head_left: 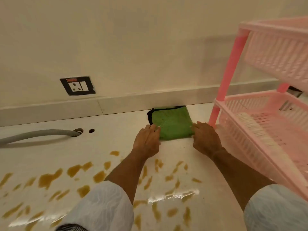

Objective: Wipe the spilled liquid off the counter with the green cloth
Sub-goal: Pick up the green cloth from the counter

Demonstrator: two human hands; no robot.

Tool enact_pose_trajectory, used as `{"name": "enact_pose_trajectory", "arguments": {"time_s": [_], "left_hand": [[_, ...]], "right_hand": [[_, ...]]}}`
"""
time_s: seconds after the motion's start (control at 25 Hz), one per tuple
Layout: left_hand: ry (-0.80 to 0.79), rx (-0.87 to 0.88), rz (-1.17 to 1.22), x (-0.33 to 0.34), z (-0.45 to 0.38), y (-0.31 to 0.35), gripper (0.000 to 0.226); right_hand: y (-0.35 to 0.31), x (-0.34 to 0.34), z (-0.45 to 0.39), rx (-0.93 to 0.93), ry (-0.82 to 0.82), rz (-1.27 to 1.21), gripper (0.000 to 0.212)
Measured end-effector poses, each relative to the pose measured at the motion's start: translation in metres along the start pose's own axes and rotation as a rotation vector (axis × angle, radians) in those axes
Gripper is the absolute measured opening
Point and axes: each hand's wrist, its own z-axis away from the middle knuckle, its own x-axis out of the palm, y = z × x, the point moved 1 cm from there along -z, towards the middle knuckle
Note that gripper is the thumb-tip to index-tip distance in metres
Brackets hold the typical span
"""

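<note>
Your green cloth [172,123] lies folded flat on the counter [41,155], pushed up against the low ledge at the foot of the wall [133,39], just left of the pink rack [260,114] and its front leg. That spot looks dry, which is likely why the cloth was parked there. The brown spill [50,178] sits nearer you, scattered in blotches across the counter and under your forearms, so none of it looks wiped yet.

Your left hand [147,140] rests on the cloth's near left corner, fingers spread and laid over the edge. Your right hand [205,139] touches the near right corner the same way. Neither is clenched; whether your fingertips have pinched the fabric or only press on it, I cannot tell. Taking both corners would let you lift it or open it out, I'd judge.

The grey hose [38,135] runs off the left edge. The rack is cut off at the right, and pale round things in its lower basket are too blurred to name. The socket [77,85] on the wall is out of the way
</note>
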Motion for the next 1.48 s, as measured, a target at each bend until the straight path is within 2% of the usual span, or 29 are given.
{"name": "enact_pose_trajectory", "arguments": {"time_s": [0.12, 0.24, 0.64, 1.04, 1.48], "left_hand": [[-0.017, 0.001, 0.035, 0.010, -0.015, 0.001, 0.026], [-0.062, 0.004, 0.038, 0.014, -0.026, 0.000, 0.017], [-0.036, -0.014, 0.018, -0.006, -0.038, -0.007, 0.014], [0.090, -0.106, 0.182, -0.107, -0.043, -0.031, 0.012], [0.224, -0.141, 0.161, -0.224, 0.039, -0.076, 0.012]], "right_hand": [[0.009, 0.014, -0.011, 0.003, -0.079, 0.009, 0.032], [0.010, 0.015, -0.017, 0.000, -0.117, 0.001, 0.027], [0.013, -0.008, -0.029, -0.039, -0.041, -0.057, 0.025], [-0.005, -0.104, -0.055, -0.068, 0.073, -0.259, 0.021], [-0.090, -0.204, -0.036, -0.249, 0.159, -0.284, 0.024]]}}
